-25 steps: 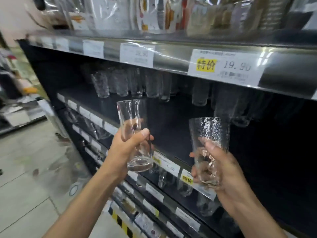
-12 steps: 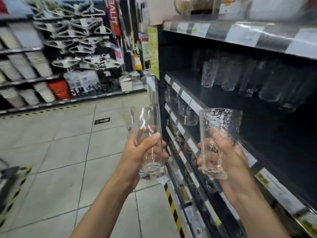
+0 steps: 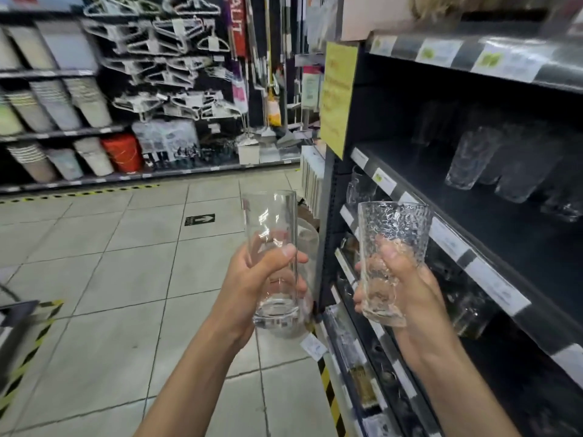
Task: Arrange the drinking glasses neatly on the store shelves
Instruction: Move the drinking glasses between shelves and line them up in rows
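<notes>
My left hand (image 3: 252, 282) grips a tall smooth clear glass (image 3: 271, 234) upright, out over the aisle floor. My right hand (image 3: 407, 285) grips a textured, hammered-pattern glass (image 3: 394, 228) upright, just in front of the black shelf's edge (image 3: 467, 257). The two glasses stand side by side, a little apart. Several more textured glasses (image 3: 473, 159) stand in a row at the back of the dark middle shelf on the right. Lower shelves hold other glassware (image 3: 359, 187), partly hidden.
The black shelf unit fills the right side, with price labels (image 3: 383, 181) along its edges and a yellow sign (image 3: 339, 96) on its end. Tiled floor (image 3: 110, 272) spreads left. Across the aisle stand racks of buckets (image 3: 121, 152) and hangers (image 3: 164, 36).
My view has swung left from facing the shelf to looking along the aisle. Both hands still hold their glasses upright in about the same pose.
</notes>
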